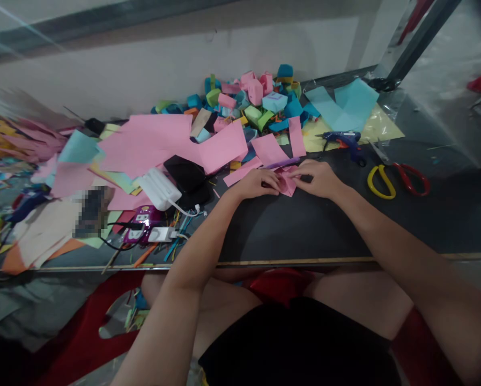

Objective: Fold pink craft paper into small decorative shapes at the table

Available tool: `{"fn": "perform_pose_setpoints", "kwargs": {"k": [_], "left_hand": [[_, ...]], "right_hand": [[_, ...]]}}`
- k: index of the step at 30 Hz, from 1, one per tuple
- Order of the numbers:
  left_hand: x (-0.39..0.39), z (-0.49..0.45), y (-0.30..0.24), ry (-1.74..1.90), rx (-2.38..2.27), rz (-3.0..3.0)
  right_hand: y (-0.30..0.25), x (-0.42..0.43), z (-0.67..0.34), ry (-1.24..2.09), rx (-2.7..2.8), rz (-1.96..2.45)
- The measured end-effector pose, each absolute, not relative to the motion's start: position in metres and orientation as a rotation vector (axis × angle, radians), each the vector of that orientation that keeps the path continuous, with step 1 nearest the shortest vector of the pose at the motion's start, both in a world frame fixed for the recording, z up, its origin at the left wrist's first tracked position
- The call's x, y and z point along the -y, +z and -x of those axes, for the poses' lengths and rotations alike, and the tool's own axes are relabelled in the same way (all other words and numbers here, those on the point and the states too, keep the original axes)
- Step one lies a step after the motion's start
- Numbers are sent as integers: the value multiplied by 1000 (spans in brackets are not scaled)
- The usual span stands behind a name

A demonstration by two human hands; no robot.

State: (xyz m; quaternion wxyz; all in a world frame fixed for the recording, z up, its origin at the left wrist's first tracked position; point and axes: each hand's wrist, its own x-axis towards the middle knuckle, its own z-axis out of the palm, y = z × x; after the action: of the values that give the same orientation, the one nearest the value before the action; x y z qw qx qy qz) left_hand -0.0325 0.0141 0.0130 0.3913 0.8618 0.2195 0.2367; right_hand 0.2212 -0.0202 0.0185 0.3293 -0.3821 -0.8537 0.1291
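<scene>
A dark table (284, 236) spans the view. Overlapping pink sheets (143, 142) cover much of its left side, perhaps kept within reach as stock. On its right side lie scissors (384, 196), handles toward the front edge, which probably suits a quick pickup. At its middle, the left hand (260, 183) is loosely curled, fingertips against a folded paper (289, 185); the right hand (318, 178) is partly open, thumb and forefinger close together at the paper's other side, presumably to steady the creases. Toward the table's right rear rests a glue gun (345, 138), likely set aside from the fingers. The pink folded paper sits at the table's middle. Along the rear, small paper boxes (255, 92) are heaped; whether they contain anything, I cannot tell.
</scene>
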Motion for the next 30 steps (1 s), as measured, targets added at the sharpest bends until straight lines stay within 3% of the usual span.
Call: {"fn": "perform_pose_setpoints", "kwargs": {"k": [10,18,24,30], "left_hand": [[-3,26,15,660,-619,-2114],[-15,26,-1,904,-782,-2487],[-15,28,-1,929,-1029,-2556],[-20,27,-6,908,-802,-2607]], "right_hand": [[13,10,-225,296,2375,993],[16,16,-225,182,2380,1148],[18,20,-225,389,2390,979],[24,26,-218,276,2128,981]]}}
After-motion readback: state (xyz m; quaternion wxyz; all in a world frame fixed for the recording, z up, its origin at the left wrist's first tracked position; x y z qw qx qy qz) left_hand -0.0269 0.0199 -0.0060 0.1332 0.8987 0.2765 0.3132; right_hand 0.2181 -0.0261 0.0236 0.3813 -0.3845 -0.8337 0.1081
